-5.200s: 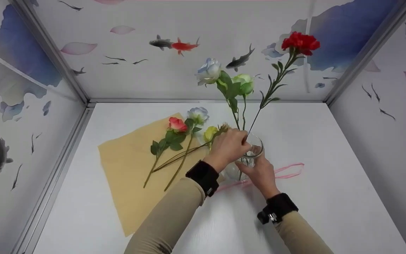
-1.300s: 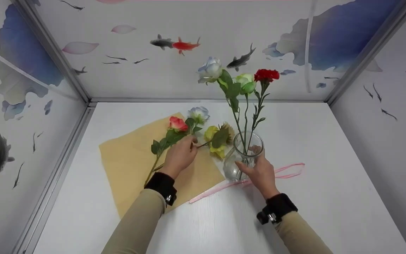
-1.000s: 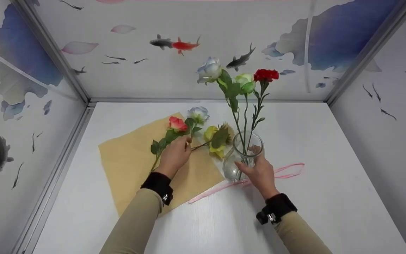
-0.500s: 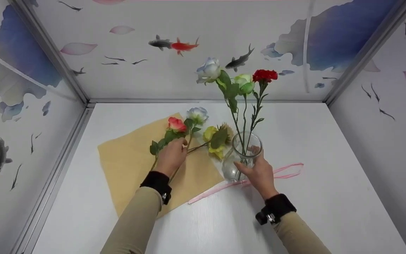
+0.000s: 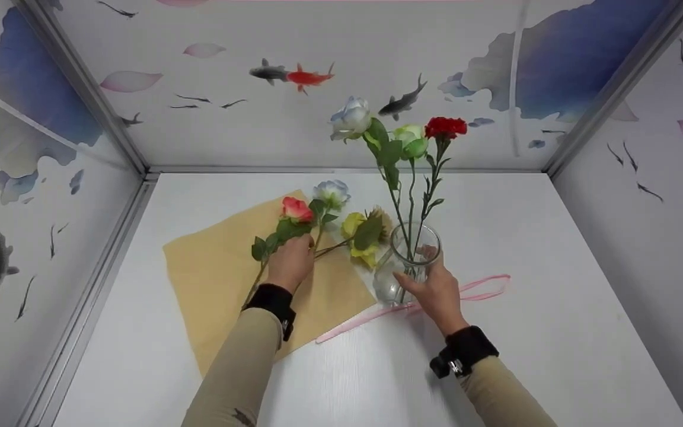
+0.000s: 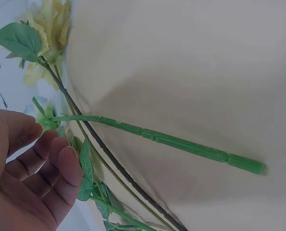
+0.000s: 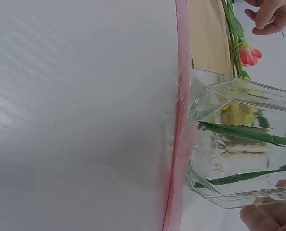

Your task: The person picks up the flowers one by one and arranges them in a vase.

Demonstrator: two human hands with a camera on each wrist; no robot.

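While the right hand (image 5: 439, 290) is gripping the clear, faceted glass vase (image 5: 386, 283), fingers wrapped round its side, the left hand (image 5: 291, 261) is hanging with fingers loosely curled. A smooth, ridged green stem (image 6: 191, 145) is extending just beside its fingertips; contact unclear. Tan paper (image 5: 223, 284) is lying beneath; frayed pink ribbon (image 5: 347, 325) is running along the vase's base.

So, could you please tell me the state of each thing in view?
Glass vase: upright
White rose: standing in vase
Green rose: standing in vase
Red carnation: standing in vase
Pink rose: lying down
Pale-blue flower: lying down
Yellow flowers: lying down
Brown paper: spread flat
Pink ribbon: lying loose
Left hand: fingers curled, grip unclear
Right hand: gripping vase
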